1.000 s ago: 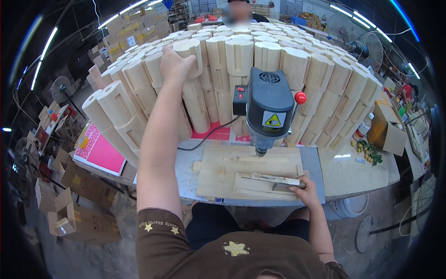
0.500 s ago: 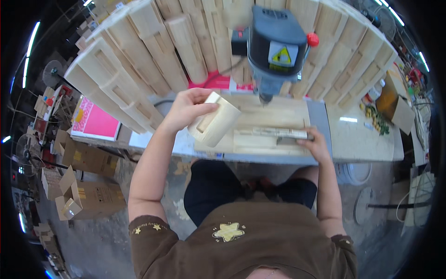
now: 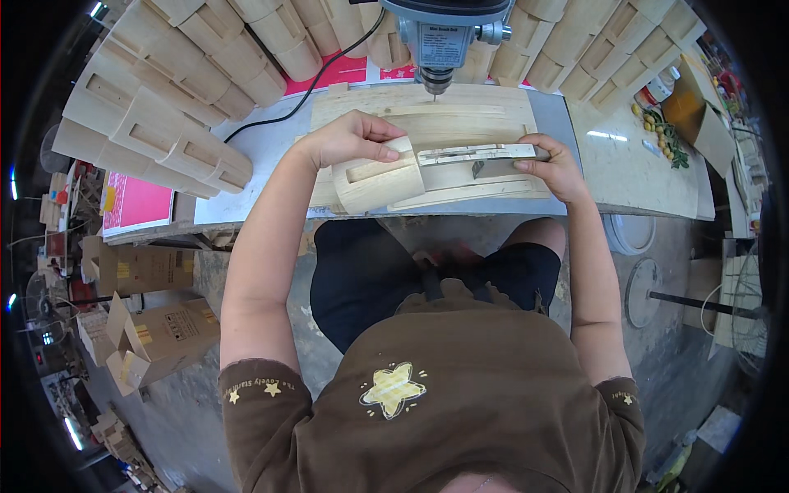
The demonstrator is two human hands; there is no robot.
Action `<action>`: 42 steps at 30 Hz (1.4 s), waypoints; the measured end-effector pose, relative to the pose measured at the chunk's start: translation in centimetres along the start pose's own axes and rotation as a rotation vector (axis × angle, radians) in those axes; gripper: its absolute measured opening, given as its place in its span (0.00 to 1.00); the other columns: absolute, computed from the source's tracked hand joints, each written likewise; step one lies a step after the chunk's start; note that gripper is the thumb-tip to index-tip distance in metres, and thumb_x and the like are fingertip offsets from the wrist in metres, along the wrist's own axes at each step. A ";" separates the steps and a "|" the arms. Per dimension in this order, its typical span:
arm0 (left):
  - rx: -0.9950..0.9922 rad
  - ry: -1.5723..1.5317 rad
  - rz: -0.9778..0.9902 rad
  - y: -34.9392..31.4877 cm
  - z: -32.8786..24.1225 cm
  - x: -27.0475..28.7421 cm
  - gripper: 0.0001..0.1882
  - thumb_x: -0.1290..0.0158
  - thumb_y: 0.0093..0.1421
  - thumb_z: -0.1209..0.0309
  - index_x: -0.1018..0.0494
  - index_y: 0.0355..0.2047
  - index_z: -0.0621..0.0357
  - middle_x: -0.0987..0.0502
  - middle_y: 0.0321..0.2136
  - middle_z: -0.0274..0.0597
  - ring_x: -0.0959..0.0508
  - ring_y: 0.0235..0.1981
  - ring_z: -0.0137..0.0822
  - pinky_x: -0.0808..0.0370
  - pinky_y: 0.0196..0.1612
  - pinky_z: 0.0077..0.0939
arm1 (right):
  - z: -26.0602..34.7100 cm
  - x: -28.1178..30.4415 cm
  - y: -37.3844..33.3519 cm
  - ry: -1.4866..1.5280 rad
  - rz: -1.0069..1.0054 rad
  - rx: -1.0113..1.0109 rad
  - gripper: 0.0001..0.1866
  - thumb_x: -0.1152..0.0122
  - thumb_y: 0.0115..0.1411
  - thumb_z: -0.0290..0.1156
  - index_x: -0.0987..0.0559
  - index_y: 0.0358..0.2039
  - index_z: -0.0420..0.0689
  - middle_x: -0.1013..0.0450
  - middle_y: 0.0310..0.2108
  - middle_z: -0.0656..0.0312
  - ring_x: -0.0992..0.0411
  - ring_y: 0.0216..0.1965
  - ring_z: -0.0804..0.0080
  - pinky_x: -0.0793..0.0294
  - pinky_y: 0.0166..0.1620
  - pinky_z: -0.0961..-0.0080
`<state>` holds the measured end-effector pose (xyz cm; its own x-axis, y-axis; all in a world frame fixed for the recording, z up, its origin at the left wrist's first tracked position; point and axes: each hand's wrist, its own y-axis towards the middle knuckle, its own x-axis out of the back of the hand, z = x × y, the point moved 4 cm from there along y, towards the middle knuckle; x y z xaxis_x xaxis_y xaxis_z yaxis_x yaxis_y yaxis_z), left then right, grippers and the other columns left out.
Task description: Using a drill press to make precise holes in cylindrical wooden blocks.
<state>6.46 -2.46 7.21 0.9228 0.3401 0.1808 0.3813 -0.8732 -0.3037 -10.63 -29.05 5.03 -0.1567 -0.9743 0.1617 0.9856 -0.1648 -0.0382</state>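
Note:
My left hand grips a pale wooden cylinder with a long rectangular slot cut in its side. The cylinder lies tilted low over the left part of a grooved wooden jig. My right hand is closed round the right end of a narrow, light-coloured bar with dark marks and a grey metal piece under it. The bar's left end meets or nearly meets the cylinder's right end; contact cannot be made out. Above the jig, a bench drill points its thin bit downward, apart from both hands.
Stacks of slotted wooden cylinders line the table's left and back, with more stacks at the right. A black cable crosses the tabletop. An open carton stands far right; other cartons sit on the floor at left.
My left hand has lowered the cylinder and turned it in line with the bar, bringing it against or near its left end. My right hand keeps the bar. The view has tilted downward.

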 end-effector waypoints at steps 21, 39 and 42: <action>-0.418 -0.700 -1.376 2.4 1.8 -1.8 0.19 0.58 0.63 0.58 0.30 0.36 0.64 0.30 0.29 0.39 0.33 0.28 0.26 0.34 0.34 0.21 | 0.3 -1.4 0.1 -0.148 -0.016 0.090 0.15 0.34 0.48 0.23 0.25 0.38 0.39 0.27 0.35 0.65 0.33 0.40 0.78 0.34 0.45 0.81; -0.265 0.778 -0.928 -0.5 3.2 -7.7 0.40 0.36 0.38 0.58 0.35 0.52 0.61 0.31 0.40 0.45 0.35 0.46 0.44 0.47 0.51 0.40 | -1.5 1.0 3.1 -0.483 -0.436 0.111 0.24 0.31 0.45 0.28 0.28 0.43 0.43 0.30 0.26 0.63 0.39 0.19 0.79 0.36 0.24 0.82; -0.220 0.733 -0.998 0.5 4.2 -6.2 0.39 0.35 0.37 0.59 0.34 0.51 0.59 0.30 0.38 0.43 0.34 0.44 0.43 0.46 0.51 0.39 | -0.8 -0.4 4.3 -0.523 -0.440 0.165 0.25 0.31 0.45 0.28 0.28 0.44 0.43 0.28 0.30 0.60 0.35 0.21 0.78 0.33 0.26 0.82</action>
<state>1.18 -3.57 2.00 -0.0363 0.6728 0.7389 0.8123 -0.4109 0.4140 -6.41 -29.47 4.02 -0.5329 -0.6139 0.5823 0.8408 -0.4613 0.2832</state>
